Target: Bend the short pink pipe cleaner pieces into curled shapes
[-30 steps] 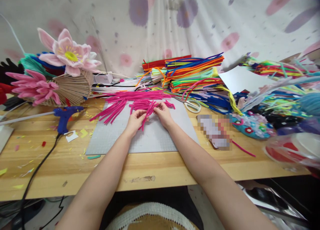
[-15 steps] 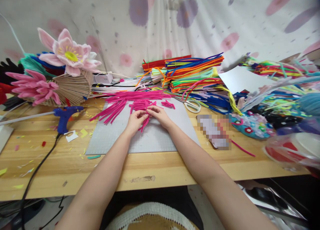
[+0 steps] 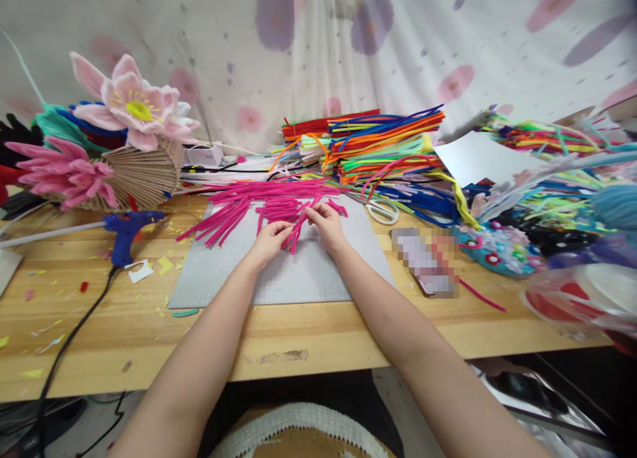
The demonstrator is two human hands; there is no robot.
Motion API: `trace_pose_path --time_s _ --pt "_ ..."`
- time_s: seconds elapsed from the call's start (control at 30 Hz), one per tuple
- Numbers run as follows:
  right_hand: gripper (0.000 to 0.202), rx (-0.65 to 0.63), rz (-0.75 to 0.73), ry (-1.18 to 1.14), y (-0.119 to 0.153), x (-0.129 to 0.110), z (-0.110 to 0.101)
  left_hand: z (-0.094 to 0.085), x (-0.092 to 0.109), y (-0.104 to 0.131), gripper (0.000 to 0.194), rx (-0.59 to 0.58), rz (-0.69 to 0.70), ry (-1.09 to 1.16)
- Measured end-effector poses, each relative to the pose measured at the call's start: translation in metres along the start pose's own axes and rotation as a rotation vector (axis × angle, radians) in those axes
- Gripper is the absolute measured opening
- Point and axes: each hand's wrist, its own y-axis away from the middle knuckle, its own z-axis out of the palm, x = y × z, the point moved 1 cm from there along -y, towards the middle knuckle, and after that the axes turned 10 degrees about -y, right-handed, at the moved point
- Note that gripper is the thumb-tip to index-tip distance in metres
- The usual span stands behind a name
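Over the grey cutting mat (image 3: pixel 298 285), my left hand (image 3: pixel 271 241) pinches magenta pipe cleaners (image 3: pixel 294 240) whose ends hang between the two hands. My right hand (image 3: pixel 326 224) is closed with fingertips together on a magenta stem at the right of them. Long magenta pipe cleaners (image 3: pixel 226 220) fan out at the mat's left, and more lie across its back edge. Shorter magenta pieces (image 3: pixel 279 210) are stacked just behind my hands. A small magenta bundle lies behind my right hand, partly hidden by it.
A blue glue gun (image 3: pixel 124 235) with a black cord stands at the left, near pink flowers (image 3: pixel 137 109). White-handled scissors (image 3: pixel 382 210) and a phone (image 3: pixel 418 262) lie right of the mat. Colourful pipe cleaner bundles (image 3: pixel 388 139) line the back.
My right hand has moved slightly right, away from my left hand, and the gap between them is wider. The magenta stems between them have shifted and tilt more.
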Motion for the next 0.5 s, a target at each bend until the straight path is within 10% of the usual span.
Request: trace_pose_path --time_s 0.3,0.5 --pt "0.035 -0.082 0.054 0.056 0.0047 -0.0035 0.0091 0.0050 0.0001 -0.0022 0.022 0.123 0.128 0.002" --pt "0.035 -0.099 0.049 0.039 0.0038 -0.0026 0.0088 0.0024 0.0020 0.0014 0.034 -0.043 0.008 0.070"
